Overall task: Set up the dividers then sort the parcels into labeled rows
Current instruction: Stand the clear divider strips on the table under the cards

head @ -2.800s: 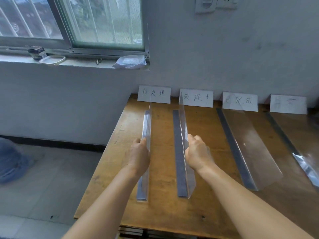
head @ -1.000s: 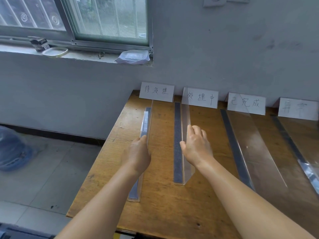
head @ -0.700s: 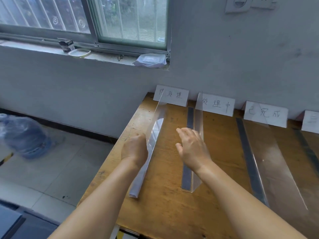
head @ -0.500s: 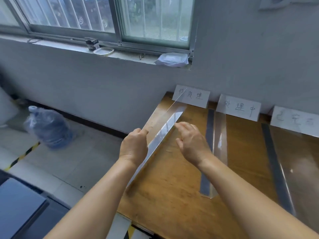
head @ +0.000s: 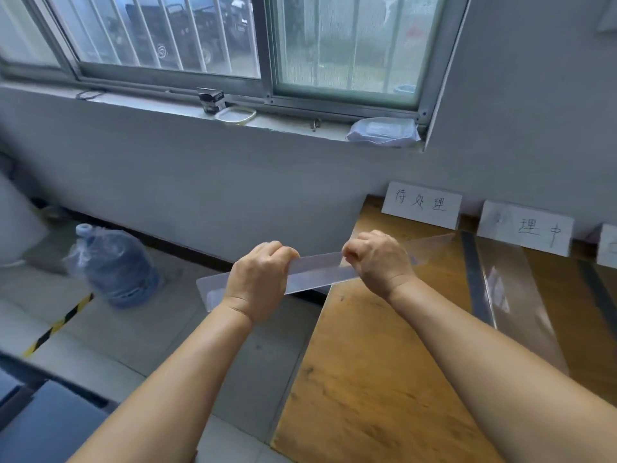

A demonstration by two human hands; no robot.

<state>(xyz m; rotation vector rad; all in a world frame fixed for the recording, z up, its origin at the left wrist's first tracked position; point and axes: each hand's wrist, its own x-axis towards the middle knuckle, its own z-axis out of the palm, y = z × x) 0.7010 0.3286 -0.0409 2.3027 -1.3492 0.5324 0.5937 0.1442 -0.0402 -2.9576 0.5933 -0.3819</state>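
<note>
1. My left hand (head: 258, 284) and right hand (head: 379, 260) hold one clear divider (head: 315, 271) in the air, lying roughly level across the left edge of the wooden surface (head: 364, 379).
2. My left fingers curl over its top edge and grip it; my right fingers pinch that same edge farther along.
3. The divider's left end hangs out over the floor (head: 140, 332); its right end reaches in above the wood.
4. A second clear divider (head: 510, 295) stands on the surface to my right, on a dark strip (head: 472, 272).
5. Handwritten label cards (head: 421, 204) lean against the wall (head: 233, 182) at the far edge.
6. A water jug (head: 115, 265) sits on the floor below the window (head: 233, 38).
</note>
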